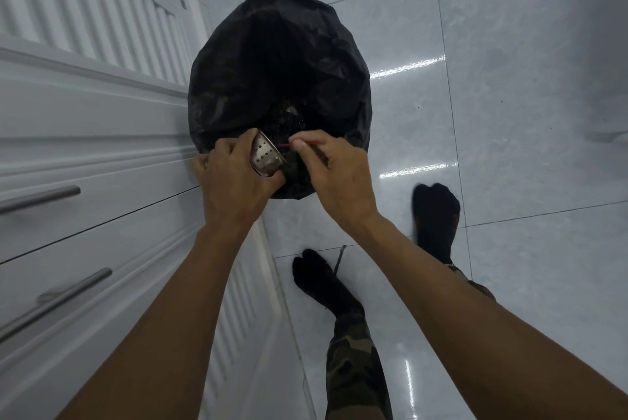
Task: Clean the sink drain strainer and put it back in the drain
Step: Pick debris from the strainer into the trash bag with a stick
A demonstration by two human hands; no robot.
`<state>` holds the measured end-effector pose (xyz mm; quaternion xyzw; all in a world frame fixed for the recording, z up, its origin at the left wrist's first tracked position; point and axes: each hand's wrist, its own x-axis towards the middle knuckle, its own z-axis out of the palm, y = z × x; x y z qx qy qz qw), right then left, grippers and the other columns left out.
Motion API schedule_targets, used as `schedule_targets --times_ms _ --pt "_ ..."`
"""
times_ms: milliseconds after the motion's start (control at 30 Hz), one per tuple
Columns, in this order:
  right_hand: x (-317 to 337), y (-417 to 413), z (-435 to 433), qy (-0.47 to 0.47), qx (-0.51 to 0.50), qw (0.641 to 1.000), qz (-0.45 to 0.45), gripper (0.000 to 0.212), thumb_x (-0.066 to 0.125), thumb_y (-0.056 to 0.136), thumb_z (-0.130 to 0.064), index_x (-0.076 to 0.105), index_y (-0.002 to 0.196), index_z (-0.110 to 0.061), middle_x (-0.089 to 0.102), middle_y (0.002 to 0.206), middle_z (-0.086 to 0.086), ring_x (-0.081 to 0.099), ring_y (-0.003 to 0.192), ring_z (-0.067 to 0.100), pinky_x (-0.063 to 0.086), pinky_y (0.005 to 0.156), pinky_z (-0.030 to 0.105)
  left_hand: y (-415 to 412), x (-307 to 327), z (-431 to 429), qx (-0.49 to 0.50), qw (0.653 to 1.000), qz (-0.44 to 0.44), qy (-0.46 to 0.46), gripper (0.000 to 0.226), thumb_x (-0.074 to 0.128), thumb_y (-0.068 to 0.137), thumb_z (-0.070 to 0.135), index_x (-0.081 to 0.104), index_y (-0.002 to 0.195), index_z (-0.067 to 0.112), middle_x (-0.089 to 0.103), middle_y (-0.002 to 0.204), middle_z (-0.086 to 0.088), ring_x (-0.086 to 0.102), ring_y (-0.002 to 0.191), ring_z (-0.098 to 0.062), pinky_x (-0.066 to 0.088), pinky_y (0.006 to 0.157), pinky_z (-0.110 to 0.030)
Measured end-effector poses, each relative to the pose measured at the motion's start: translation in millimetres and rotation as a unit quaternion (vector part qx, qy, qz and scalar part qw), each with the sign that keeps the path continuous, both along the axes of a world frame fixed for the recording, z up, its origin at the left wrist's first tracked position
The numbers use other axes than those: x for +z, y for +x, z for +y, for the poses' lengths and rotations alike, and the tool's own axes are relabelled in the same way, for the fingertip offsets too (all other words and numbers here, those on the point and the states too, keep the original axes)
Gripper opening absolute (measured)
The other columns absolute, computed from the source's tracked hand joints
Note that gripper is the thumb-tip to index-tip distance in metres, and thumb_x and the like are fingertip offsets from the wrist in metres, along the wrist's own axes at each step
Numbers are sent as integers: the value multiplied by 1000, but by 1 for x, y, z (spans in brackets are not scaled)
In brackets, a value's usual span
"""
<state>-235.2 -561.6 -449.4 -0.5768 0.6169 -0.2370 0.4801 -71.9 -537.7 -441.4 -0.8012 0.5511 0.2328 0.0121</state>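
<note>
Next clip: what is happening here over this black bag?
A person stands over an open black plastic bin bag on the tiled floor. The left hand holds a perforated metal sink strainer tilted toward the bag, while the right hand pokes a thin red stick at it.

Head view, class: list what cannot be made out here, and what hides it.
- Inside of the strainer: turned away, partly covered by the left hand.
- Far end of the red stick: behind the strainer rim.
- Contents of the black bin bag: too dark.
- The sink: outside the frame.
</note>
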Motion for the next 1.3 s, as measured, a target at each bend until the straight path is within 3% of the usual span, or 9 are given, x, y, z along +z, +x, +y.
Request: schedule_targets --times_ms 133,233,333,500,600,667,800,967,1300 --pt "-1 -1 -1 -7 -23 999 38 23 59 102 -26 73 117 -17 75 106 -4 66 95 11 56 88 28 0 0 0 -6 1000 -1 -4 80 82 75 48 53 145 21 62 128 -10 54 122 -25 28 106 -41" --pt "1 -3 -4 20 -22 999 -36 21 62 100 -22 73 115 -13 75 105 -3 69 96 8 57 90 27 1 0 -1 -8 1000 -8 -4 79 80 74 51 54 144 22 63 126 -9 55 121 -24 29 104 -42" --pt "5 -3 -4 11 -39 999 -3 20 59 102 -20 72 115 -11 75 105 -1 68 96 10 57 89 30 0 1 -2 -15 1000 -1 -13 77 81 73 48 56 140 20 66 122 -8 58 114 -28 29 99 -41" --pt "17 -6 -14 -41 -107 993 3 22 56 104 -21 70 116 -9 73 108 1 68 97 13 58 88 32 -3 1 -8 59 996 61 -17 75 85 67 40 48 131 25 64 118 1 57 113 -20 20 98 -29" --pt "24 -6 -14 -50 -79 995 18 24 55 104 -23 70 117 -8 73 110 2 67 98 15 57 88 33 -8 4 -10 133 982 127 -31 75 87 65 34 41 124 26 60 118 2 58 112 -21 37 111 -43" --pt "30 -9 -14 -52 -77 995 27 24 54 105 -24 70 117 -10 72 109 1 66 97 15 57 87 32 -12 10 -11 159 973 163 -42 79 88 64 30 36 124 30 57 120 3 59 114 -23 47 105 -54" --pt "54 -16 -17 -62 -62 995 52 27 54 104 -28 69 118 -11 72 110 2 66 96 15 57 88 29 -19 34 -13 162 967 188 -53 90 88 68 24 39 143 29 58 132 4 57 122 -21 49 106 -51" --pt "121 -30 -32 -82 -39 994 63 25 53 105 -28 68 119 -14 71 109 0 65 96 12 57 87 29 -34 103 -23 190 954 202 -114 77 89 68 27 50 135 29 63 122 10 61 112 -12 57 95 -35" --pt "371 -40 -90 -201 1 977 75 22 51 104 -35 67 117 -27 69 108 -14 60 92 5 41 79 6 -43 348 -79 224 928 209 -213 81 87 63 45 45 132 38 64 121 12 60 117 -23 56 97 -45"
